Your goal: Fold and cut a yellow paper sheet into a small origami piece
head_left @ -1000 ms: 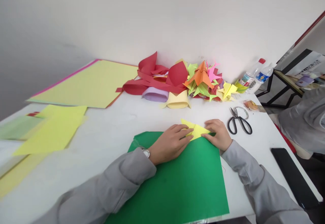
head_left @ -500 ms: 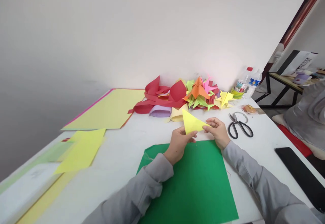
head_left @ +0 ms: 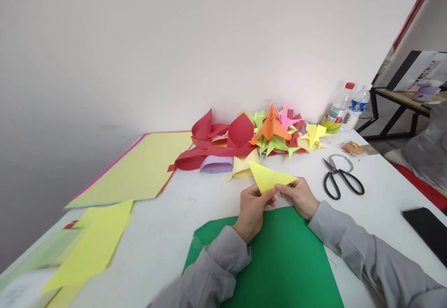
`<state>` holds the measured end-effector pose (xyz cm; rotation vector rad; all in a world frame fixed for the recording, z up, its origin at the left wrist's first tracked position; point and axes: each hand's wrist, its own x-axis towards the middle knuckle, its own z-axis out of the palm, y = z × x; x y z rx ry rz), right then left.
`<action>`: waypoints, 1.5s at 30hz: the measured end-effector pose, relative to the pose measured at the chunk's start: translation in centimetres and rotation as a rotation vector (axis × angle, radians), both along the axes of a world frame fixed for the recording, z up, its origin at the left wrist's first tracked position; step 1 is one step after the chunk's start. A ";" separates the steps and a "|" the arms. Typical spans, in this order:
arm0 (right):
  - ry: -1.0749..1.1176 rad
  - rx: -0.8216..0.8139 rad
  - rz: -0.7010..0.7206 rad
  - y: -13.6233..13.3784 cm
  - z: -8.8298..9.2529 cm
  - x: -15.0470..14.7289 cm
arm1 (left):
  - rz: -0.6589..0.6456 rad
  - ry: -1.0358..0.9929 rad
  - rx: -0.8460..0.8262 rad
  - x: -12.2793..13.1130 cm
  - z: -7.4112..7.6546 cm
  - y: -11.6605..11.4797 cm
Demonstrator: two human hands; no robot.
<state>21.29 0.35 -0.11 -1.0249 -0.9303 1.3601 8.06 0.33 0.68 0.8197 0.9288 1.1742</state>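
A yellow piece of paper (head_left: 269, 176), folded to a triangle, is held up between both hands above the far edge of a green sheet (head_left: 279, 256). My left hand (head_left: 252, 210) pinches its lower left part between thumb and fingers. With thumb and fingers closed, my right hand (head_left: 299, 197) grips the lower right side near the pointed end. The thumbs are close together at the bottom of the paper. Some fingertips are hidden behind it.
Red paper shapes (head_left: 240, 133) and folded paper figures (head_left: 272, 124) pile up by the wall. Scissors (head_left: 337, 173) and two bottles (head_left: 337, 112) stand or lie right, with a black phone-like slab (head_left: 428, 229). Yellow sheets (head_left: 94, 242) and large stacked sheets (head_left: 132, 168) lie left.
My right hand has slid inward along the paper, bringing its thumb nearer my left thumb. The paper's right point now extends over the right hand. The camera view has shifted slightly.
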 end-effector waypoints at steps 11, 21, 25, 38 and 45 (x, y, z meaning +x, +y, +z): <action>0.204 -0.054 -0.084 0.3 0.0 0.4 | 0.040 -0.019 -0.036 -0.1 0.2 0.0; 0.276 -0.017 -0.055 0.1 0.2 0.2 | 0.021 -0.050 -0.034 0.0 0.3 0.0; 0.265 -0.031 -0.031 0.1 -0.1 0.5 | 0.010 -0.065 -0.025 -0.1 0.2 0.0; -0.033 -0.014 0.035 -0.4 0.0 0.1 | -0.042 0.013 0.026 -0.1 -0.3 0.0; 0.022 -0.030 -0.020 -0.2 -0.2 0.2 | 0.005 -0.005 -0.001 -0.1 -0.1 0.1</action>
